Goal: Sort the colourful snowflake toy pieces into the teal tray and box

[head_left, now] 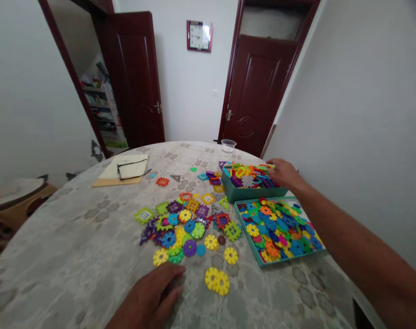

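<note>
My left hand (156, 294) rests on the tablecloth with its fingers loosely bent, thumb apart and nothing between them. Just beyond it lies a loose pile of plastic building pieces: notched yellow discs (160, 257), a purple disc (189, 248) and square toothed frames (233, 231). My right hand (283, 172) is at the right end of a green box (255, 195) heaped with toothed pieces. Its fingertips are over the heap's edge, and whether they grip a piece is hidden. In front of that box, a shallow box lid (262, 261) holds many colourful notched discs (271, 224).
Two overlapping yellow discs (217, 281) lie near the front. Eyeglasses (132, 171) sit on a notebook (107, 176) at the back left. A clear plastic bowl (228, 145) stands at the table's far edge. An orange toothed piece (162, 182) lies apart from the pile.
</note>
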{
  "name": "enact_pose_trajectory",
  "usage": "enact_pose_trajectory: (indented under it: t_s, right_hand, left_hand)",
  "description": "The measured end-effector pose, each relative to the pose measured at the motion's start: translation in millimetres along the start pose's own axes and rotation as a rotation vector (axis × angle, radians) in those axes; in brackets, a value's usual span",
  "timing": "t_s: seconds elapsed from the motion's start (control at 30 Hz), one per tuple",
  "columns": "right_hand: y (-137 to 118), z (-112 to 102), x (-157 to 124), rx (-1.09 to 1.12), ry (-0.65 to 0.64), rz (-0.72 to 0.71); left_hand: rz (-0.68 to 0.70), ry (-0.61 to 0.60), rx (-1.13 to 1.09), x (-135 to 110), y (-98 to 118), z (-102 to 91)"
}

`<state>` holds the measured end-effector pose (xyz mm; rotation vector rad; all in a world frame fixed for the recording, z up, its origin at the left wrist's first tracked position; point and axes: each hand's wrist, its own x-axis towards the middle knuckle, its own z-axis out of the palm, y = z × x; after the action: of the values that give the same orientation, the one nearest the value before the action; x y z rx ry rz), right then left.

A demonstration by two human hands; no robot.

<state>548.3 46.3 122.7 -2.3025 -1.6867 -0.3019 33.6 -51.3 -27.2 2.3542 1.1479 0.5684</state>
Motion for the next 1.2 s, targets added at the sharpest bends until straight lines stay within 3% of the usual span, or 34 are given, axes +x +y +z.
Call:
enact_pose_trajectory:
  t_s: [0.1,0.23,0.3,0.4,0.5,0.6,0.83,1.07,1.2]
  right_hand:
    - [-43.0,-18.8,-62.4,0.167,0.035,-0.195]
    - [-103.9,-27.1,-163.9,0.378,-0.292,-0.494]
    - [-125.4,-18.7,-206.1,0.371,-0.440,-0.524]
    - [-142.1,0.7,-243.5,0.275,-0.536,-0.405]
    - [-147.0,15.2,-255.4,0.218,-0.536,-0.280]
    - [-151.8,22.6,-258.5,0.243,-0.497,-0.246]
    - [-183.1,41.9,-261.6,0.405,-0.474,-0.385]
    - [-207.3,56.0,-235.2,0.577,-0.499,-0.562]
    - [-205.1,61.4,-230.7,0.732,-0.440,-0.508]
  left_hand:
    - [-0.005,-0.086,-0.042,4.7,18.7,-11.3]
    - [-0.002,-0.149,-0.054,9.9,31.0,-16.5]
    - [0.035,-0.154,-0.051,9.7,33.0,-16.3]
    - [0.092,-0.163,-0.044,7.8,33.6,-15.8]
    - [0.116,-0.176,-0.017,5.6,33.2,-15.6]
    - [0.147,-0.188,0.020,4.4,32.1,-13.6]
    - [0.195,-0.140,0.102,5.2,32.1,-3.7]
    - [0.077,-0.124,0.104,9.6,37.7,-1.8]
    - [0.037,-0.138,0.132,12.4,41.3,-1.7]
